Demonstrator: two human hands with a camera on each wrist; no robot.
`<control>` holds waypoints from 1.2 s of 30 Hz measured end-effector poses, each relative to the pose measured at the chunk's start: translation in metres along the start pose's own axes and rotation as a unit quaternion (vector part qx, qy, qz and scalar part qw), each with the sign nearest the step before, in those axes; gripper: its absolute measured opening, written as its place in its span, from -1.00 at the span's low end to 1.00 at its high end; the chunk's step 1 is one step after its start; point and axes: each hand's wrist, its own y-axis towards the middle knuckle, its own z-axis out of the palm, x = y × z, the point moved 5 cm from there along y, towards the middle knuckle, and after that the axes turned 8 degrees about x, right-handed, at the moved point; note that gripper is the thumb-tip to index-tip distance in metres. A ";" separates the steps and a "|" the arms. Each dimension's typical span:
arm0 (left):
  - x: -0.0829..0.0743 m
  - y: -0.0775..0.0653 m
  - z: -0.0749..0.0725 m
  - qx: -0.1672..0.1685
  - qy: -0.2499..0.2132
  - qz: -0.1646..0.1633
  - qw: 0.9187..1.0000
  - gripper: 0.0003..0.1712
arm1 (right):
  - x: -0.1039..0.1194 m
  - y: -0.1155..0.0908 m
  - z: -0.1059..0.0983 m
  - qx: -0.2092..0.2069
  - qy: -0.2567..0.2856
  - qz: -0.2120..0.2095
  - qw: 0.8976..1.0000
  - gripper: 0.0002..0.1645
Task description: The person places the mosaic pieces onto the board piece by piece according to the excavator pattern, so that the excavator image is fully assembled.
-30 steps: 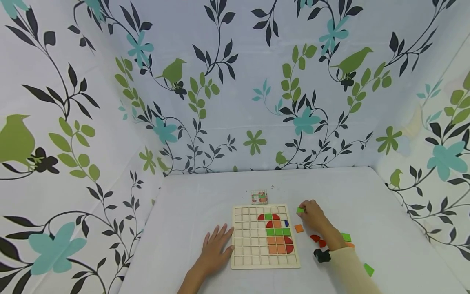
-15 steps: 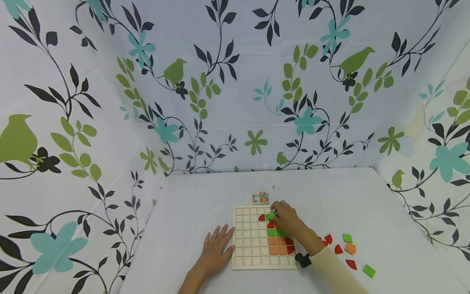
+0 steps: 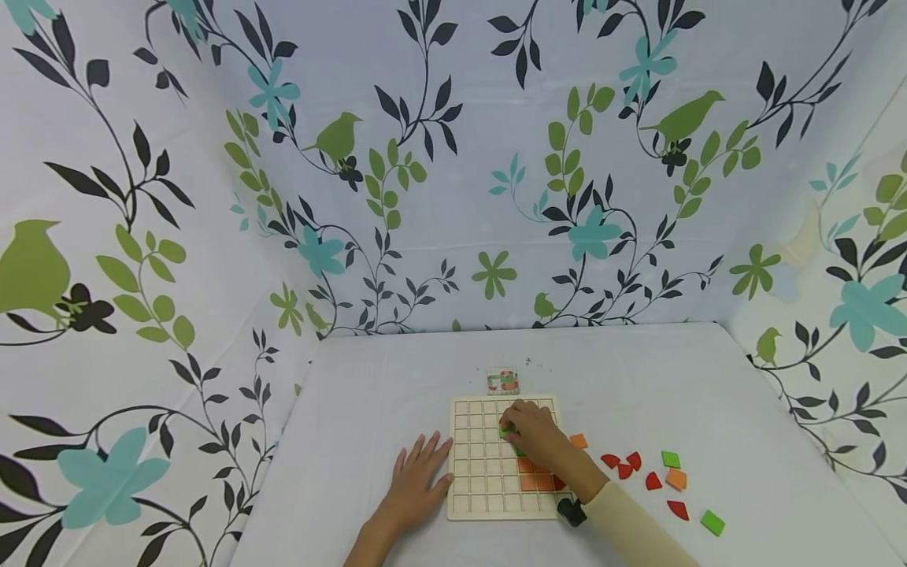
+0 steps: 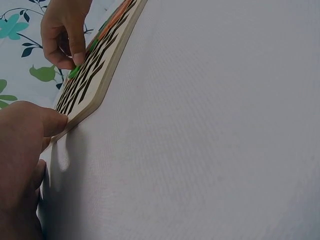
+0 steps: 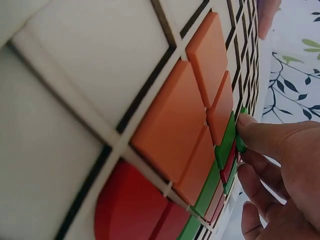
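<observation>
A wooden grid board [image 3: 476,482] lies on the white table, coloured tiles filling part of its right side. My right hand [image 3: 537,437] is over the upper middle of the board, pinching a green tile [image 5: 241,144] between thumb and fingers. In the right wrist view, orange tiles [image 5: 172,117] and red curved tiles [image 5: 132,200] sit in the grid cells. My left hand [image 3: 416,482] lies with fingers spread at the board's left side; in the left wrist view its thumb touches the board's edge. The right hand hides several tiles in the head view.
Right of the board lie loose red pieces [image 3: 678,510], green tiles [image 3: 712,523] and orange tiles [image 3: 579,441]. A small patterned card [image 3: 502,381] lies behind the board. A black object [image 3: 571,512] is at the right wrist. Patterned cloth [image 3: 453,197] surrounds the table.
My right hand has carried the green tile left from beside the board to above the grid, then slightly further left and nearer. The left hand has stayed in place.
</observation>
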 end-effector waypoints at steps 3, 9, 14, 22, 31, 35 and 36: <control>0.001 0.000 0.001 0.000 0.003 -0.001 1.000 -0.31 | 0.001 -0.001 0.000 0.006 -0.010 -0.001 1.000 -0.83; 0.004 0.002 0.002 0.004 0.012 -0.013 1.000 -0.30 | 0.003 -0.004 -0.003 0.004 -0.043 -0.010 0.999 -0.87; 0.005 0.003 0.003 0.002 0.011 -0.012 1.000 -0.30 | 0.005 -0.007 -0.004 -0.010 -0.054 -0.030 0.998 -0.90; 0.004 0.003 0.005 0.005 0.002 -0.004 1.000 -0.31 | -0.004 -0.025 -0.015 -0.033 -0.047 0.001 0.998 -0.87; 0.006 0.002 0.004 -0.004 0.020 -0.013 1.000 -0.30 | -0.070 -0.091 -0.061 -0.042 0.048 0.241 0.968 -0.76; 0.005 0.001 0.004 -0.004 0.016 -0.013 1.000 -0.30 | -0.103 -0.137 -0.080 -0.022 0.045 0.337 0.940 -0.49; 0.005 0.001 0.004 -0.004 0.014 -0.012 1.000 -0.30 | -0.110 -0.148 -0.082 -0.009 0.050 0.357 0.933 -0.41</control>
